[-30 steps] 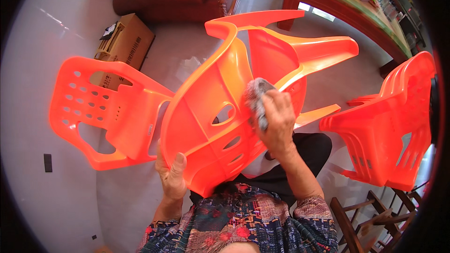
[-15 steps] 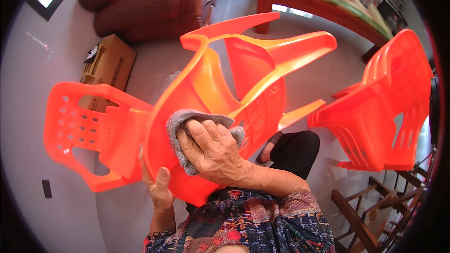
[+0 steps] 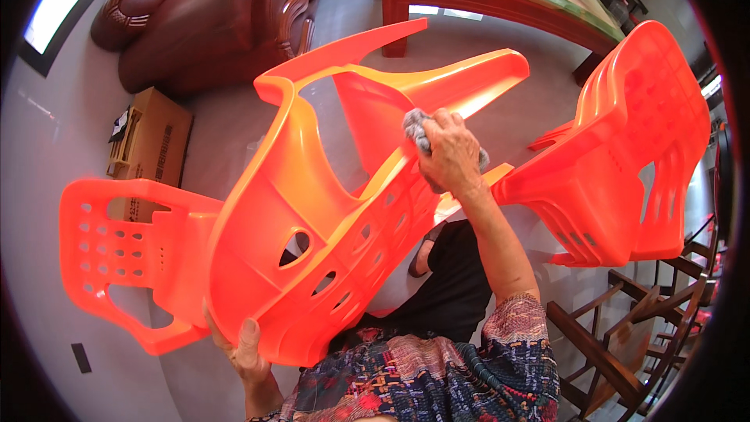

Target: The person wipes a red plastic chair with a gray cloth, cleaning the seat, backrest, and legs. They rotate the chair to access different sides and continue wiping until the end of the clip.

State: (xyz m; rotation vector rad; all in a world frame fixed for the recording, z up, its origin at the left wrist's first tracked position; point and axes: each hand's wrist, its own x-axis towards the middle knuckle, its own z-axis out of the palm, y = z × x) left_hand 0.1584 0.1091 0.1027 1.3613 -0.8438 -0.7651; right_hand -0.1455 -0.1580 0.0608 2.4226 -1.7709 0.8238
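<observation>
Pressing under fingers (image 3: 447, 129): grey cloth (image 3: 416, 126)

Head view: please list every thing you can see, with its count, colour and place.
plastic chair: 1, orange, tipped over in the middle, held up
other plastic chairs: 2, orange, one at left, one at right
cloth: 1, grey, pressed on the held chair near its legs
sofa: 1, dark brown leather, top left
cardboard box: 1, brown, on the floor beside the sofa
table: 1, red wood with green top, top right
wooden frame: 1, dark brown, bottom right
left hand: grips the held chair's lower rim
right hand: fingers closed on the cloth
</observation>
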